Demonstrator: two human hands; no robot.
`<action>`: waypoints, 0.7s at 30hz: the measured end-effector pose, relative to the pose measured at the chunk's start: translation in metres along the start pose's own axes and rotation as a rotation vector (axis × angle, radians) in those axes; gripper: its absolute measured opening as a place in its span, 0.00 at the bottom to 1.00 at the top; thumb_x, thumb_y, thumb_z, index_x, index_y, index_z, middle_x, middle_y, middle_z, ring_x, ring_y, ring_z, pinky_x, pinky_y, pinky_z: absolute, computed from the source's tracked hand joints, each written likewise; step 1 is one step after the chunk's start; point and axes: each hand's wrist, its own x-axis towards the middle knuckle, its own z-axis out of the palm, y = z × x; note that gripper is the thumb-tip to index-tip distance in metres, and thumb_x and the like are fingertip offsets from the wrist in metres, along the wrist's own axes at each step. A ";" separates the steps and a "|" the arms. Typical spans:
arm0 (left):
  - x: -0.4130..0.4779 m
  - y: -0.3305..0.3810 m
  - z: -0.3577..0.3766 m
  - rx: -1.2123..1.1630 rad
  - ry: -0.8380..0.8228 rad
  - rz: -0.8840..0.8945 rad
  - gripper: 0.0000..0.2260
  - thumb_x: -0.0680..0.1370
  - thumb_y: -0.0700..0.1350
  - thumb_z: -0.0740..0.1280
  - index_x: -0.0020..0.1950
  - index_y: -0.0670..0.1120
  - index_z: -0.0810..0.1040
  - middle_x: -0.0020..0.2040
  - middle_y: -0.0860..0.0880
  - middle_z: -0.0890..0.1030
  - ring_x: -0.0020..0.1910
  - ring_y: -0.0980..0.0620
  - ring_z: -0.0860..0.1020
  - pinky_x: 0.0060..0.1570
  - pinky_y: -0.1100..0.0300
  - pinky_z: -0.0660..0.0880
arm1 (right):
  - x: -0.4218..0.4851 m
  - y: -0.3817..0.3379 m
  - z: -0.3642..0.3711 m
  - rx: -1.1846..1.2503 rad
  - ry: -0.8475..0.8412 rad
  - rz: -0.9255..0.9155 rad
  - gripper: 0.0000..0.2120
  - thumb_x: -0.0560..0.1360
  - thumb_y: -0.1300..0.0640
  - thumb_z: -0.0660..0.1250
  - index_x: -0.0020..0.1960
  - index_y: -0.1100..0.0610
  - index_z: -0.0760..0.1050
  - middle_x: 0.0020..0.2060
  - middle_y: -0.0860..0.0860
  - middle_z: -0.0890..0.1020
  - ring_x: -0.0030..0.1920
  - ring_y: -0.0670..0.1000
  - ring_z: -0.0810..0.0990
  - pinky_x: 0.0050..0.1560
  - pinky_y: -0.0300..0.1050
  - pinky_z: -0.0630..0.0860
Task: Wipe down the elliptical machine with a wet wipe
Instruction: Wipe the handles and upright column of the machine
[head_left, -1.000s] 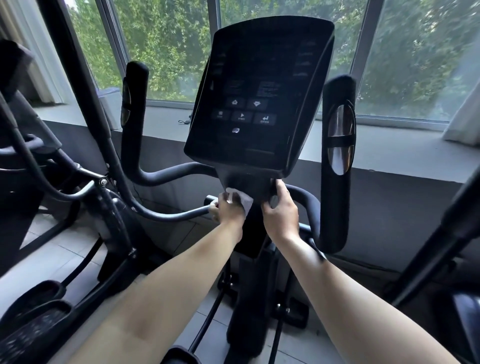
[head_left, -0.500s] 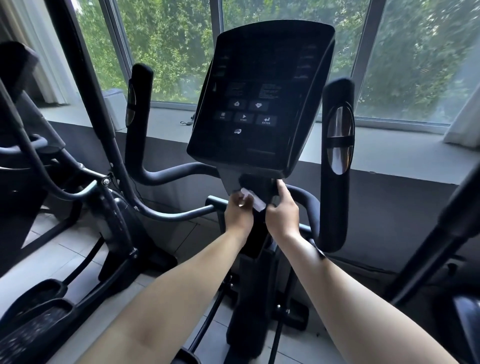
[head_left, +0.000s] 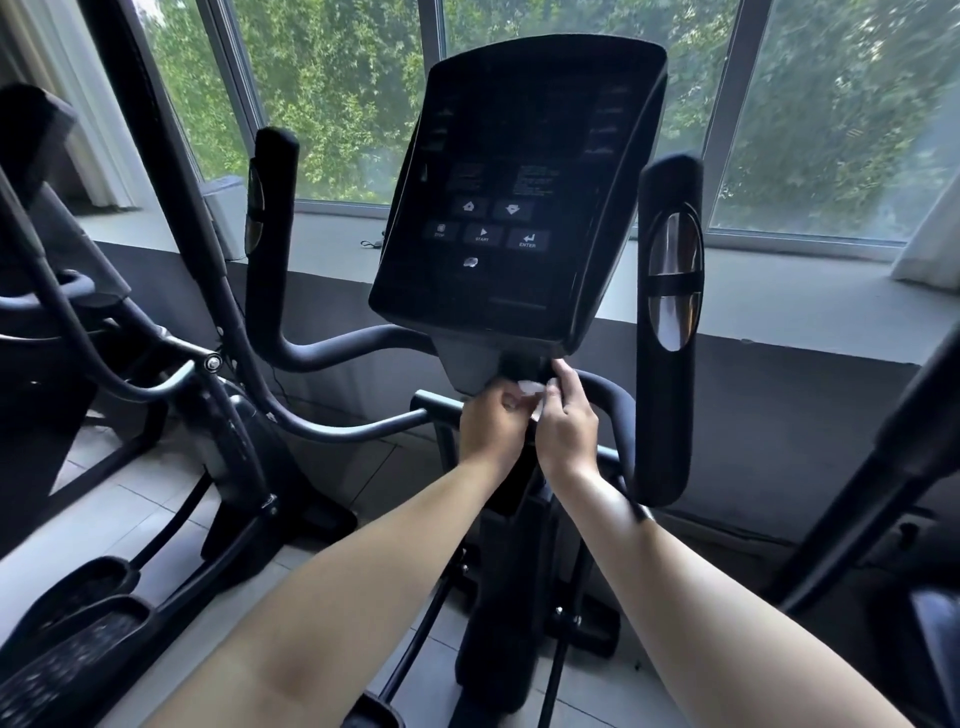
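wipe: small crumpled white wet wipe (head_left: 531, 396), just below the console of the black elliptical machine (head_left: 519, 291) | left hand (head_left: 491, 428): fingers curled, pinching wipe | right hand (head_left: 567, 422): pinching wipe's other edge

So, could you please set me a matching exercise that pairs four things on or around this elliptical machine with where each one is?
Things:
1. small white wet wipe
2. black console panel with marked buttons
3. oval silver sensor plate
4. black ribbed foot pedal

Places:
A. low at the left, above the tiled floor
B. set into the upright black handle right of the console
C. between the left hand and right hand, under the console
D. highest, in front of the window

Pairs: 1-C, 2-D, 3-B, 4-A.
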 end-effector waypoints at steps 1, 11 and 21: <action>-0.001 -0.002 0.002 0.011 -0.032 -0.051 0.09 0.78 0.50 0.71 0.39 0.53 0.77 0.39 0.52 0.84 0.45 0.48 0.83 0.43 0.62 0.77 | 0.000 0.002 0.000 -0.013 -0.006 -0.004 0.19 0.85 0.56 0.58 0.76 0.49 0.70 0.66 0.44 0.79 0.59 0.36 0.73 0.55 0.22 0.62; 0.012 -0.008 -0.019 -0.001 0.050 -0.012 0.05 0.80 0.47 0.70 0.49 0.49 0.76 0.43 0.54 0.80 0.43 0.60 0.77 0.40 0.72 0.69 | -0.003 0.016 0.001 -0.110 -0.005 -0.078 0.20 0.85 0.50 0.58 0.74 0.36 0.67 0.64 0.32 0.77 0.58 0.28 0.74 0.59 0.29 0.68; 0.004 -0.018 -0.012 -0.073 -0.142 -0.263 0.15 0.76 0.61 0.65 0.55 0.53 0.79 0.50 0.52 0.85 0.53 0.51 0.82 0.61 0.47 0.77 | -0.009 0.021 0.003 -0.016 -0.038 -0.122 0.22 0.84 0.54 0.62 0.77 0.43 0.67 0.69 0.34 0.74 0.62 0.22 0.69 0.62 0.23 0.63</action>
